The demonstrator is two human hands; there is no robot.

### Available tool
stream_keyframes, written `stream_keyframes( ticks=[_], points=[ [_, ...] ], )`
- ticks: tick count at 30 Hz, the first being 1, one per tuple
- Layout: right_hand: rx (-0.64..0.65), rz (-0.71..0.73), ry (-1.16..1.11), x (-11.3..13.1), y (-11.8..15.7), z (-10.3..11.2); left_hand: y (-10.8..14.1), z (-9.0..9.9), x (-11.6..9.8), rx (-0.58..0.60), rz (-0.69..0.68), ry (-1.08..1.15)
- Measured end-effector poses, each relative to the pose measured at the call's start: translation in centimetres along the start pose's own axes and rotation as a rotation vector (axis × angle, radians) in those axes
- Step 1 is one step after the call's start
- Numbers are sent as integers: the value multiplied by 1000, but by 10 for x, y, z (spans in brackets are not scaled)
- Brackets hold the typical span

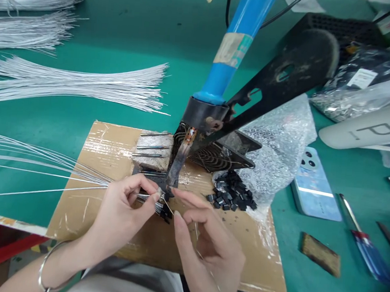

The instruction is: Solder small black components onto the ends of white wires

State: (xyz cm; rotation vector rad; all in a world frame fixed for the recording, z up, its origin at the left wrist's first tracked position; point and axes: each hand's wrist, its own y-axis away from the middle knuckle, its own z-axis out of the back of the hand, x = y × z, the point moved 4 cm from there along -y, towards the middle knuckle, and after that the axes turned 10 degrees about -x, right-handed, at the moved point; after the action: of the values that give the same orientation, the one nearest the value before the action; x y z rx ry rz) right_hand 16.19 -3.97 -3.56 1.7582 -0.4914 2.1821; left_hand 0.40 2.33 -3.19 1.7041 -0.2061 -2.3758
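Observation:
My left hand (124,216) is closed in a pinch on a thin white wire; the small silvery end at its fingertips is too blurred to make out. Just below the tip of a soldering iron (181,160), this pinch meets a strand of solder wire (168,206). My right hand (209,244) holds that strand between thumb and fingers, and its tail runs down across the palm. Under and behind my left hand passes a bundle of white wires (94,179). Several black ends (165,214) show beneath the fingertips.
The iron's blue handle (237,47) leans over a black metal stand (271,80). A block with metal pins (153,154) and a pile of black connector housings (232,190) lie on cardboard (253,273). Rightward are a phone (318,184) and a screwdriver (364,244). More wire bundles (80,84) lie left.

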Motion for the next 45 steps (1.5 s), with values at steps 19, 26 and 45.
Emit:
stream_keyframes(
  ticks=[19, 26, 45],
  points=[
    [-41, -192, -140, -2, -11, -7, -5, -2, -17, -103, -76, 95],
    [-29, -181, -125, -2, -14, -8, -8, -1, -20, -92, -60, 98],
    [-39, -200, -178, 4, -15, -7, -8, 0, -20, -50, -28, 125]
  ],
)
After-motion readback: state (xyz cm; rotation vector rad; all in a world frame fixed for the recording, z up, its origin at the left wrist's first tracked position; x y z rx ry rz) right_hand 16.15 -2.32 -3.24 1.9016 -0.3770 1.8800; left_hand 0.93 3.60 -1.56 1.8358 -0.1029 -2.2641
